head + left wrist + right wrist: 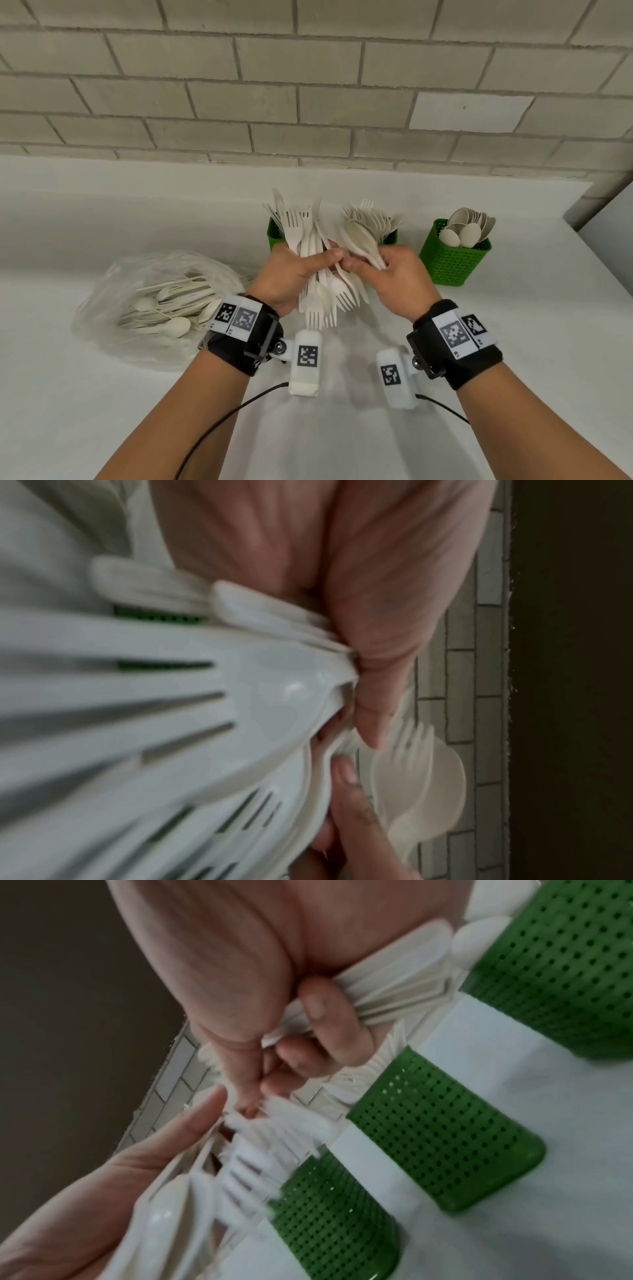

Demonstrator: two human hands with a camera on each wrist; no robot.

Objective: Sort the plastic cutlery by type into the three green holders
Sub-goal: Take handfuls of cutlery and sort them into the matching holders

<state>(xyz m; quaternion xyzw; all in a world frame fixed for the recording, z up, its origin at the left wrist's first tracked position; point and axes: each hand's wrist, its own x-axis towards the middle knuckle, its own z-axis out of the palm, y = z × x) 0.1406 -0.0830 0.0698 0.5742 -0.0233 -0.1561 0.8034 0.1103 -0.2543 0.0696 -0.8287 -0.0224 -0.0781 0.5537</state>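
My left hand [294, 270] grips a mixed bundle of white cutlery [317, 284], mostly forks, pointing both ways above the counter. My right hand [394, 274] holds several beige spoons [361, 240], and its thumb and forefinger touch the bundle. Three green holders stand behind. The left holder [275, 234] and the middle holder [390, 237] are largely hidden by the cutlery, and the right holder [452, 260] is full of spoons. The right wrist view shows the spoon handles [394, 988] in my curled fingers [329, 1020]. In the left wrist view the forks [171, 696] are blurred.
A clear plastic bag [161, 305] with several loose spoons and knives lies on the white counter [513, 342] at the left. A brick wall [308, 85] runs behind the holders. The counter ends at the right, near a grey panel [609, 233].
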